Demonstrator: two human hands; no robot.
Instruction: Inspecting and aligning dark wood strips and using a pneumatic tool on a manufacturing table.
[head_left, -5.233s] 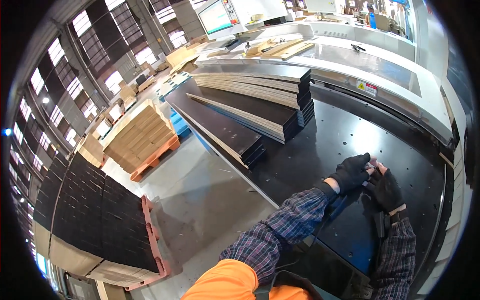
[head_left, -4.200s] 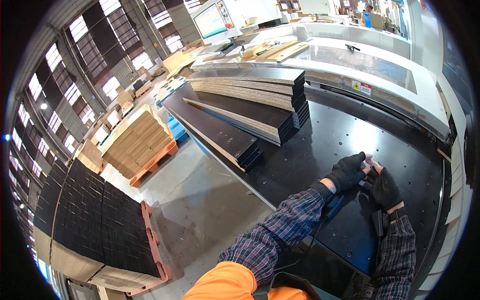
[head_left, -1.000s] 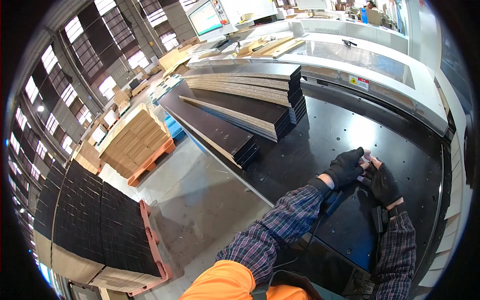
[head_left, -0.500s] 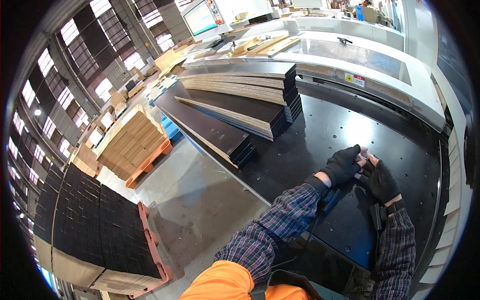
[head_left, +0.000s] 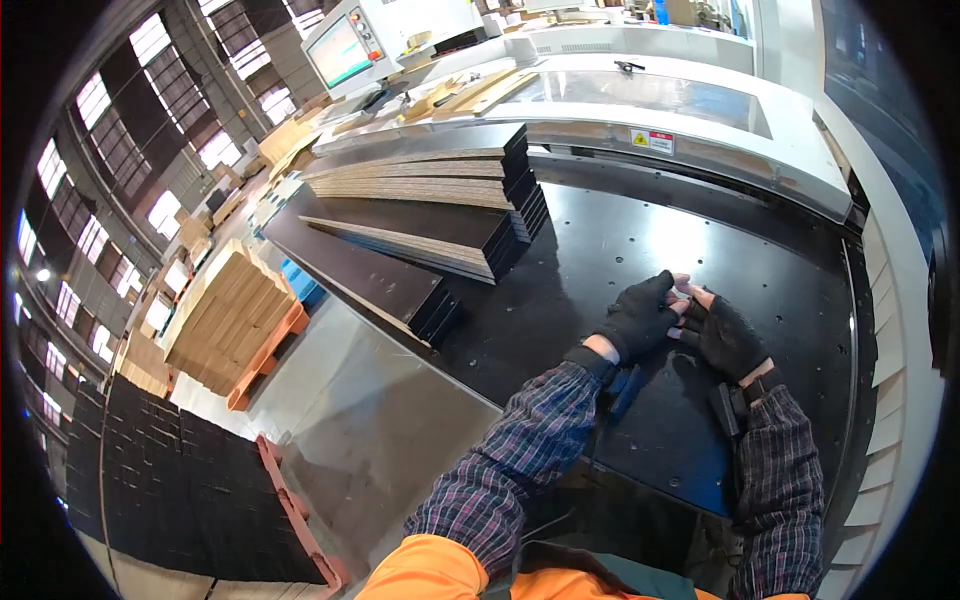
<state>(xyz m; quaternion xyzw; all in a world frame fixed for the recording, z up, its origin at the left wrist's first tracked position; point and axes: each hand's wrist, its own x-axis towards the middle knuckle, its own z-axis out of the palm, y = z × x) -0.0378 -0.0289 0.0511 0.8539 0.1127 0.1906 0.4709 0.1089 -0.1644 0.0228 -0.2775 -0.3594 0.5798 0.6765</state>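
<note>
My left hand (head_left: 640,318) and my right hand (head_left: 722,335), both in black fingerless gloves, meet above the dark table (head_left: 600,262). Their bare fingertips come together, with the fingers closed; anything between them is too small or hidden to make out. A dark strap-like piece (head_left: 625,390) hangs by my left wrist, and a small black box (head_left: 727,410) sits at my right wrist. Left of my hands, long dark boards lie on the table in a tall stack (head_left: 430,165), a lower stack (head_left: 440,232) and a near stack (head_left: 370,272), their ends fanned apart.
A white machine frame (head_left: 800,185) with a warning label (head_left: 652,141) borders the table's far side. Beyond it stands a screen panel (head_left: 342,50). On the floor to the left are a black-topped stack (head_left: 190,480) on a red pallet (head_left: 295,505) and tan boards (head_left: 225,320) on an orange pallet (head_left: 268,358).
The whole scene has shifted left in the picture as my view turned a little rightward. My hands stay together over the table, and the board stacks lie as before.
</note>
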